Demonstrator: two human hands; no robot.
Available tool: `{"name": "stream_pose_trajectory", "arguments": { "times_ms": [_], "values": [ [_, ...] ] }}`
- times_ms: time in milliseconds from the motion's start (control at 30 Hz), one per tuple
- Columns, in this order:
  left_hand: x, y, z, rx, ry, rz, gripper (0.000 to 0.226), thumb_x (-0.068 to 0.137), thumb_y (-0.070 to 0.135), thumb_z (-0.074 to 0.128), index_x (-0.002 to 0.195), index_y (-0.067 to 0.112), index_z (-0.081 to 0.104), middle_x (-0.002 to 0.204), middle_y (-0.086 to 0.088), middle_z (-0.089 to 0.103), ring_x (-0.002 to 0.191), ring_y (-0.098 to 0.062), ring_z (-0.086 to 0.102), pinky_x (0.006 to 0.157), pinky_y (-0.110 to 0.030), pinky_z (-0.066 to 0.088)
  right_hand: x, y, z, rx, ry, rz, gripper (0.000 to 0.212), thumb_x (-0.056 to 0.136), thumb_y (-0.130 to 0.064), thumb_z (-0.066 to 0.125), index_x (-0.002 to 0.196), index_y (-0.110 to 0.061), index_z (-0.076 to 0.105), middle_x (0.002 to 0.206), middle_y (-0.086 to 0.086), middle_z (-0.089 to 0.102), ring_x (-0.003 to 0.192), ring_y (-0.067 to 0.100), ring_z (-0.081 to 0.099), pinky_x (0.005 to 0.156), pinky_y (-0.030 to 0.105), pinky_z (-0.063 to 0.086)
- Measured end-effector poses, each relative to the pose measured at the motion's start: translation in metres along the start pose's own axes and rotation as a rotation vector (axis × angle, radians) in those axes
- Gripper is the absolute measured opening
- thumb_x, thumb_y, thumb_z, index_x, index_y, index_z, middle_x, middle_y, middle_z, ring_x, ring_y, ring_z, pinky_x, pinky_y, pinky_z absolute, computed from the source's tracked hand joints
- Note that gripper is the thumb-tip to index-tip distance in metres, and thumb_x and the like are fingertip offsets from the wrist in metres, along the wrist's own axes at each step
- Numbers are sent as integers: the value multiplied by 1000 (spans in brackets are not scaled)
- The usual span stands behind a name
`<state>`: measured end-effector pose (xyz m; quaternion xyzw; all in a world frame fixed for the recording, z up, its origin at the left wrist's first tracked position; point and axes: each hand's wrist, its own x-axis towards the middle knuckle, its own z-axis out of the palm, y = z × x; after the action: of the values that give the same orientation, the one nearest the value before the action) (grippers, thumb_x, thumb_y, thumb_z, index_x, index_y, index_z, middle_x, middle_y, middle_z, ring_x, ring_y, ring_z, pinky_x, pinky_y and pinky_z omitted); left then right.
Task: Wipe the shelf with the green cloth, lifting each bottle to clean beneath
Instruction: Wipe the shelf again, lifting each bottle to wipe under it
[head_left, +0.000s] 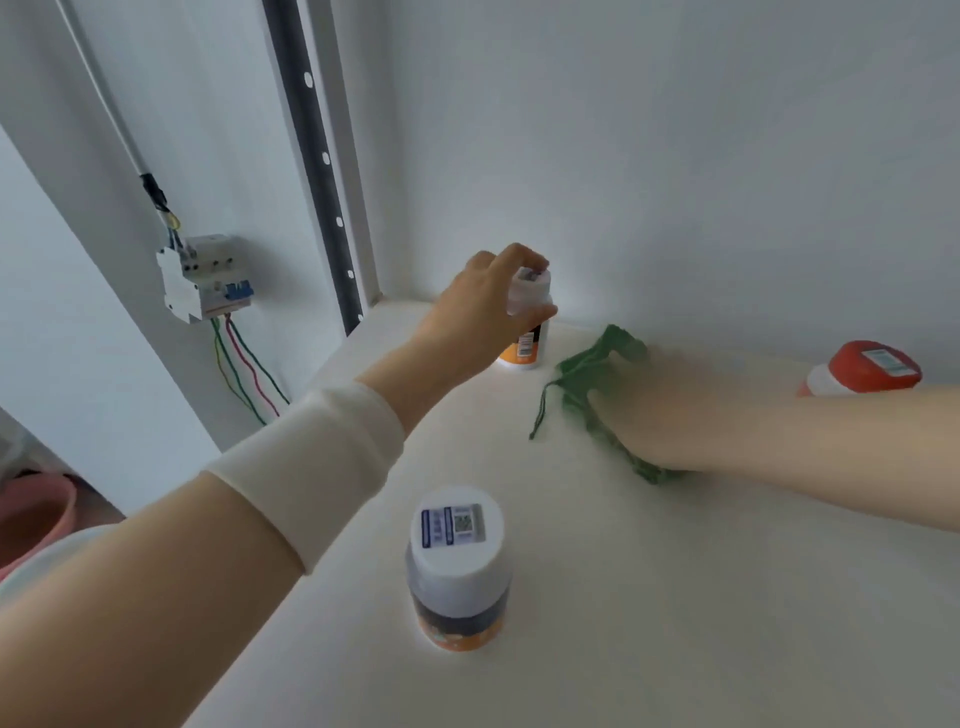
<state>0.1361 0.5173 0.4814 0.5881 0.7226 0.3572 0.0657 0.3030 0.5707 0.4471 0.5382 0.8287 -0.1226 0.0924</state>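
Observation:
My left hand (483, 312) grips the white cap of a white and orange bottle (525, 343) standing at the back left of the cream shelf (623, 597), close to the wall. My right hand (660, 415), blurred by motion, lies on the crumpled green cloth (592, 374) on the shelf just right of that bottle; how its fingers hold the cloth is unclear. A dark bottle with a white cap and orange base (457, 571) stands near the front. At the far right stands a bottle with an orange-red cap (862, 369), behind my right forearm.
White walls close the shelf at the back and left. A perforated dark upright rail (322, 171) runs down the left corner. Beyond the shelf's left edge hangs a circuit breaker (205, 278) with loose coloured wires, and a pink basin (31, 514) sits lower left.

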Motion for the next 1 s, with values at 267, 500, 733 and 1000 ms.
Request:
{"name": "stream_pose_trajectory", "arguments": {
  "times_ms": [267, 500, 733, 1000],
  "values": [
    [26, -4, -54, -179, 264, -12, 24, 85, 25, 58, 108, 21, 55, 95, 0, 57, 79, -20, 58, 63, -25, 46, 33, -54, 0, -6, 113, -230, 54, 95, -47, 18, 145, -30, 4, 156, -3, -6, 142, 21, -6, 112, 52, -5],
    [17, -4, -80, -196, 280, -4, 21, 86, 30, 57, 106, 28, 53, 89, 14, 52, 81, -6, 59, 75, -30, 55, -29, -23, 18, -70, -9, -983, 55, 87, -58, 19, 139, -51, 4, 150, -27, -13, 137, -4, -17, 109, 26, -21],
    [1, -14, -65, -102, 214, 14, 24, 86, 29, 58, 109, 29, 52, 104, 8, 53, 78, 2, 53, 54, -7, 38, 46, -33, -10, -65, 58, -338, 49, 96, -45, 17, 143, -39, 5, 155, -10, -10, 143, 13, -9, 116, 46, -5],
    [-14, -10, -39, -82, 67, 8, 27, 85, 30, 58, 111, 29, 51, 111, 5, 55, 91, -10, 54, 57, -11, 33, -39, -5, 11, -194, -194, -749, 59, 94, -48, 23, 134, -50, -20, 138, -25, -40, 129, 2, -38, 107, 39, -25]
  ]
}}
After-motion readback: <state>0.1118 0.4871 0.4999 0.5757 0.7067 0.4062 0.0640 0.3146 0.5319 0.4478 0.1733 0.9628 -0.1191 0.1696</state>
